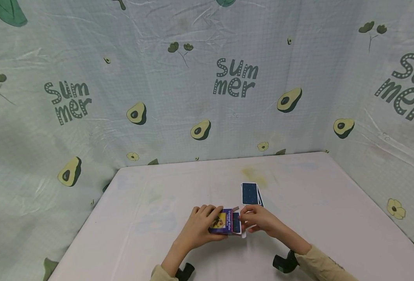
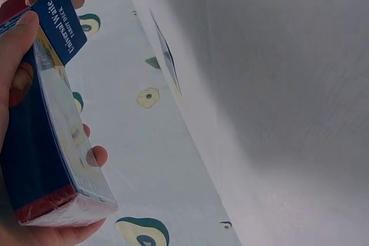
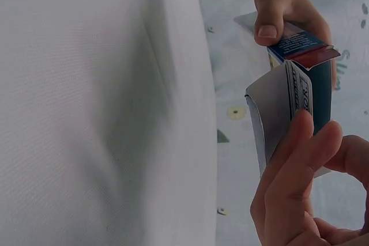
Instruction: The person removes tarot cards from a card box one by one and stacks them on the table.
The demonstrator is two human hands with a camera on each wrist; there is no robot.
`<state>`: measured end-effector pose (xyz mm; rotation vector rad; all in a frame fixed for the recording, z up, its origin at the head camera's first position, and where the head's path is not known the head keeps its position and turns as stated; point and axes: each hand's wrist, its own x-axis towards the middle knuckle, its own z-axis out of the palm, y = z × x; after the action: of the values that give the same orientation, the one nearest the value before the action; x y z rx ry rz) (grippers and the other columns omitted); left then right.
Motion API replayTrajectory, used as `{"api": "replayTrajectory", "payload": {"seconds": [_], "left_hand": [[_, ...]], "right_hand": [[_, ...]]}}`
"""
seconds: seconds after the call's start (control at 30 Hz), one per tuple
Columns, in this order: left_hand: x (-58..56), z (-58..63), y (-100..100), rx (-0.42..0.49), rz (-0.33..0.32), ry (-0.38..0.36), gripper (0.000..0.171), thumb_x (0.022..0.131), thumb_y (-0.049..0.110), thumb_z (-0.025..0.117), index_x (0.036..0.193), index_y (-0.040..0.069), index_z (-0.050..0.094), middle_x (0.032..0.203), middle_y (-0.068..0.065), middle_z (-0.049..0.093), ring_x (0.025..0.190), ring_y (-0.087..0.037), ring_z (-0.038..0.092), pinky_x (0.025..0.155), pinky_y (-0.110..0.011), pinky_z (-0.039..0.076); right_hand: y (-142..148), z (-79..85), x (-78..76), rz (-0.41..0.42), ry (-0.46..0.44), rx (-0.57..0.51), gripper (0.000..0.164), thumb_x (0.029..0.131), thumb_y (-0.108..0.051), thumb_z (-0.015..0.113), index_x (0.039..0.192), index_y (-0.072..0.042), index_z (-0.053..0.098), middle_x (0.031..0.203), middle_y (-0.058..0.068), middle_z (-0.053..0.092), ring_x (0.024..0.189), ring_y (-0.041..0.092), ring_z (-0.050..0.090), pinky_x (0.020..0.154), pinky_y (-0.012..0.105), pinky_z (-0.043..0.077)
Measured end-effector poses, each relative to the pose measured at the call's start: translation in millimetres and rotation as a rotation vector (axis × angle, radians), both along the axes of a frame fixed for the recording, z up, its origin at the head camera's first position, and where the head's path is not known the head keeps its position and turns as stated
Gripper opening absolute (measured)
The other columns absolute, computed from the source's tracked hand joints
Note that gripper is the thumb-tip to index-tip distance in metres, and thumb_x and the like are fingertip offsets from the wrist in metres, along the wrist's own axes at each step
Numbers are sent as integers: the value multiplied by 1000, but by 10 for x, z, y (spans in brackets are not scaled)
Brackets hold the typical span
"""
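Observation:
My left hand point(image 1: 204, 224) grips a purple-blue tarot deck box point(image 1: 229, 221), thumb on one face and fingers on the other. Its printed flap point(image 2: 59, 21) stands out at the open end in the left wrist view. Blue-backed tarot cards point(image 1: 236, 223) stick partly out of that end. My right hand point(image 1: 259, 220) is there with bent fingers, holding the cards' edge. In the right wrist view two fingertips lie against a white printed piece point(image 3: 301, 90); the thumb's contact is hard to make out.
A small pile of blue-backed cards point(image 1: 250, 194) lies on the white table point(image 1: 150, 218), just beyond the right hand. Behind the table hangs an avocado-print curtain point(image 1: 172, 97). Dark wrist devices point(image 1: 285, 262) sit below both forearms.

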<state>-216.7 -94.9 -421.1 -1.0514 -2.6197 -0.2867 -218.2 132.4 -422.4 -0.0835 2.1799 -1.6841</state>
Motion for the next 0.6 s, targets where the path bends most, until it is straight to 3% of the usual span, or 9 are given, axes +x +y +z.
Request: {"api": "replayTrajectory", "payload": {"seconds": [0.3, 0.6], "left_hand": [[-9, 1, -24, -15, 7, 10, 77, 67, 59, 67, 129, 19, 46, 109, 2, 56, 98, -14, 52, 82, -35, 40], [-16, -23, -35, -26, 12, 1, 77, 67, 60, 66, 129, 19, 45, 108, 2, 55, 98, -14, 51, 83, -35, 40]], "right_hand": [[59, -2, 7, -1, -5, -5, 38, 85, -23, 57, 112, 4, 52, 88, 5, 66, 73, 14, 64, 61, 26, 50], [138, -33, 1, 10, -22, -26, 38, 85, -23, 58, 112, 3, 53, 85, 3, 65, 74, 14, 66, 58, 24, 48]]}}
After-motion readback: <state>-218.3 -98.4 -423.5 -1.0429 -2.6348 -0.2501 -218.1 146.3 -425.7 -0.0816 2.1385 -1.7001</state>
